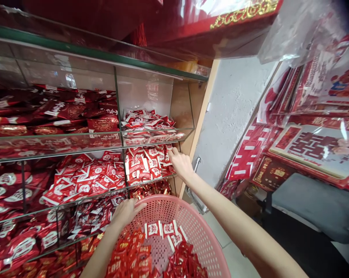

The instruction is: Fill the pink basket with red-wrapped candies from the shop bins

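"Packets (145,164): where?"
"Eleven o'clock from the basket (202,235), behind glass (151,180). Right hand (181,164) reaches in, curled; can't tell if it's gripping one. Lifting calls for clearing that glass."
"Left hand (125,211)?"
"Half open at the basket's ten-o'clock rim; grip hidden."
"Writing?"
"囍 on the card (310,144), two o'clock; brands unreadable."

I count one pink basket (213,241) at my left hand (127,211), with two heaps of red packets (184,262) and at least three white-edged packets (153,229) inside. The shelf packets (139,166) beside my right hand (180,162) overlap too much to count.
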The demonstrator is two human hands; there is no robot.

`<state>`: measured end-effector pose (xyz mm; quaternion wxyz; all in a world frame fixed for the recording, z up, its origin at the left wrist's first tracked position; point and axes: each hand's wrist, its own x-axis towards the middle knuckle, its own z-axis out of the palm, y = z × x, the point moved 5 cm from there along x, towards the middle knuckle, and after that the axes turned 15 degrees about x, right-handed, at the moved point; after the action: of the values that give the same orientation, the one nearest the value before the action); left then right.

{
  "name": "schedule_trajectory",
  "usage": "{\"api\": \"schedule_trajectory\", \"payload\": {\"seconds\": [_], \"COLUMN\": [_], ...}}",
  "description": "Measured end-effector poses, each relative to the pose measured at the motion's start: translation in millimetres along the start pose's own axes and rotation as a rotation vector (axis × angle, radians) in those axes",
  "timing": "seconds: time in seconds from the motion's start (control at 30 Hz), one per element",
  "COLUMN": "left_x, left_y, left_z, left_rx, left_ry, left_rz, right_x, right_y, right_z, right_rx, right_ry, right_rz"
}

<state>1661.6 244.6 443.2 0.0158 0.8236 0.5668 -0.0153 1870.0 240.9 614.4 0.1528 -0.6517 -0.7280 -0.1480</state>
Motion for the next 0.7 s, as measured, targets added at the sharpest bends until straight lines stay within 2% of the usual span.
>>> {"api": "schedule_trajectory", "payload": {"seconds": [0.17, 0.4, 0.53, 0.7], "left_x": [0, -3, -1, 0], "left_y": [1, 1, 0, 0], "left_z": [-1.6, -3.9, -1.0, -0.4], "left_rx": [0.003, -0.004, 0.000, -0.004], "left_ry": [-0.010, -0.007, 0.002, 0.007], "left_rz": [0.001, 0.007, 0.016, 0.009], "right_x": [14, 15, 12, 6], "right_y": [2, 5, 4, 5], "right_z": [5, 8, 2, -14], "right_rx": [-0.122, -0.147, -0.131, -0.088], "right_ry": [-0.034, -0.054, -0.053, -0.025], "right_rz": [0.007, -0.015, 0.004, 0.135]}}
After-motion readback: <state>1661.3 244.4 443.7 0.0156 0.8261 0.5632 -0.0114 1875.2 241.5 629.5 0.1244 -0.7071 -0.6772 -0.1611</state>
